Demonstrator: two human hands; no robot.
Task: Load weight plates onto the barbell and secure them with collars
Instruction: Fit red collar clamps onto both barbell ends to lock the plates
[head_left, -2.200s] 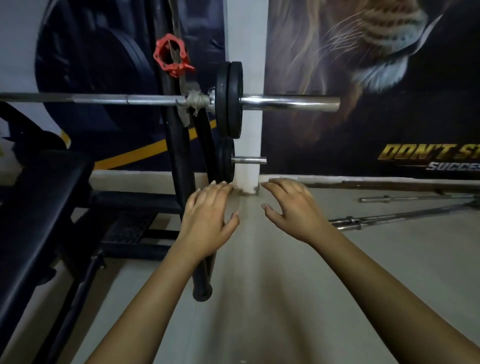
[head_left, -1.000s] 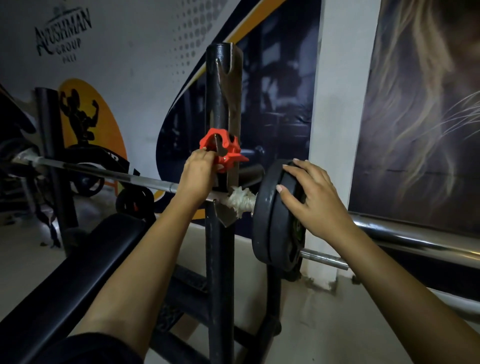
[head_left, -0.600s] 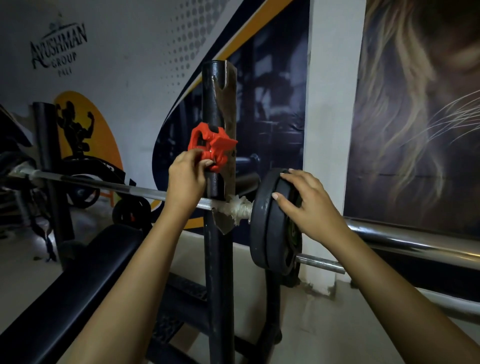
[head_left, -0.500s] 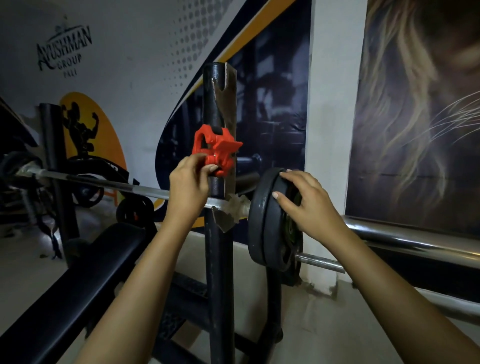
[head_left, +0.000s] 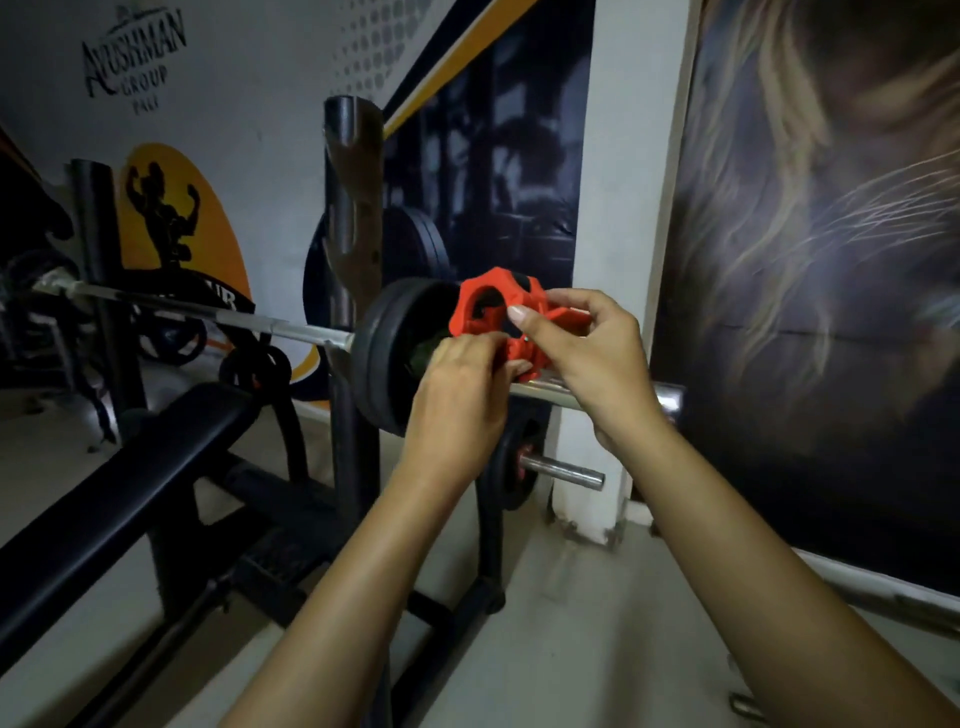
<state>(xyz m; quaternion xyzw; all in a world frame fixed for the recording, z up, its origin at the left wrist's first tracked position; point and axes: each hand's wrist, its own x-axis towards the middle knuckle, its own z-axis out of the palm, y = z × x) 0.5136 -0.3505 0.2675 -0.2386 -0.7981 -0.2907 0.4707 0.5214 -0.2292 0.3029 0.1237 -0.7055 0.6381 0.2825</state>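
A steel barbell (head_left: 208, 314) rests on the black rack upright (head_left: 353, 218). Two black weight plates (head_left: 387, 353) sit on its near sleeve, whose bare chrome end (head_left: 665, 400) sticks out to the right. A red plastic collar (head_left: 488, 306) is held just in front of the plates, above the sleeve. My left hand (head_left: 457, 384) grips its lower edge, and my right hand (head_left: 587, 353) pinches its right side with the thumb across its face. Whether the collar is around the sleeve I cannot tell.
A black padded bench (head_left: 119, 499) runs along the left. A small plate on a storage peg (head_left: 563, 473) hangs low on the rack. A white pillar (head_left: 623, 156) and a tiger wall poster (head_left: 831, 260) stand close behind. Another bar (head_left: 883, 597) lies on the floor at right.
My left hand lifted the red collar off the rack upright and carried it right, in front of the plates. My right hand left the plate and took hold of the collar too.
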